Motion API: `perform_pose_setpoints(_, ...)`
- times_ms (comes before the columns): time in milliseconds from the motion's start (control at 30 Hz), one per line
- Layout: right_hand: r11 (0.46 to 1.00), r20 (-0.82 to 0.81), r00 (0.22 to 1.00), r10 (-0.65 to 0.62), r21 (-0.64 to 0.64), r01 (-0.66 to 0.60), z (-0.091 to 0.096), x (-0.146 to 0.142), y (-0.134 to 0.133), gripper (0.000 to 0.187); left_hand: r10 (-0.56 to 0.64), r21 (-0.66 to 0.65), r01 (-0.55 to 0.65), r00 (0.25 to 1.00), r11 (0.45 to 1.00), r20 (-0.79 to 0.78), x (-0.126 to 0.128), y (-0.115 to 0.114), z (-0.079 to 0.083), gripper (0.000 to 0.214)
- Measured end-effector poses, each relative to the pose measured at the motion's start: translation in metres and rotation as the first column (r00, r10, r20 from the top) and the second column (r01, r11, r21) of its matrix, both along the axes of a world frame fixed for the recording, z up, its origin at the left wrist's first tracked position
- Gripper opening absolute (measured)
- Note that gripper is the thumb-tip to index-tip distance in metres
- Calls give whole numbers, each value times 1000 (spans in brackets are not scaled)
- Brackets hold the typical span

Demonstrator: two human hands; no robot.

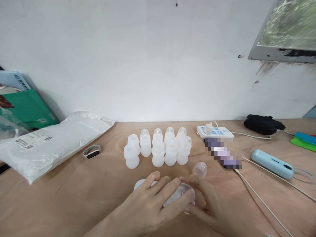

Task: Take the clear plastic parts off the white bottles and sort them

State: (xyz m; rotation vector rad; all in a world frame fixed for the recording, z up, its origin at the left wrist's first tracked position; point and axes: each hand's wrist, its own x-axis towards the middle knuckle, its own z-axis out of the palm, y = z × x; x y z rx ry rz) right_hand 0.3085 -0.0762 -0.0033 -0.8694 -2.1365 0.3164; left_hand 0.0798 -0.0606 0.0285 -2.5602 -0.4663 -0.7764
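Observation:
Low at the centre of the wooden table (74,197), my left hand (153,204) and my right hand (212,204) meet around a translucent white silicone piece (179,194). Both hands have fingers curled on it. A clear dome-shaped cap (200,169) lies on the table just above my right hand. Part of another white piece (138,184) shows behind my left fingers. Beyond the hands stands a cluster of several white silicone bottle-shaped pieces (158,146), some with clear caps on top.
A white plastic bag (54,141) lies at left, with a smart band (92,151) beside it and green packaging (27,108) behind. At right are a power strip (214,131), a pixelated phone (223,153), cables, a light blue device (271,163) and a black object (263,124).

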Motion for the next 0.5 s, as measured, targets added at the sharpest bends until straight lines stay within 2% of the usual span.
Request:
perform_pose_setpoints(67, 999, -20, 1000, -18, -41, 17, -1, 1, -2, 26, 29, -36, -28, 1000, 999, 6, 1, 0, -3, 28)
perform_pose_setpoints(133, 997, -43, 997, -71, -29, 70, -6, 6, -3, 26, 84, -142, -86, 996, 986, -19, -1, 1, -4, 34)
perform_pose_setpoints(200, 993, -52, 991, -121, -23, 120, -14, 13, -2, 31, 133, -321, -165, 984, 932, -118, -3, 3, -2, 38)
perform_pose_setpoints(233, 991, -48, 990, -130, -35, 129, -18, 16, -2, 32, 147, -424, -207, 974, 882, -170, -4, 4, 1, 36)
perform_pose_setpoints(300, 990, -50, 992, -120, -79, 116, -25, 19, -2, 34, 162, -623, -276, 959, 732, -234, -5, 3, 9, 31)
perform_pose_setpoints(367, 985, -66, 993, -101, -148, 91, -27, 19, -2, 34, 182, -784, -309, 951, 538, -250, -5, 1, 21, 29)
perform_pose_setpoints(500, 962, -117, 993, -31, -274, -2, -15, 13, -3, 34, 205, -951, -270, 950, 150, -237, -8, -3, 42, 28)
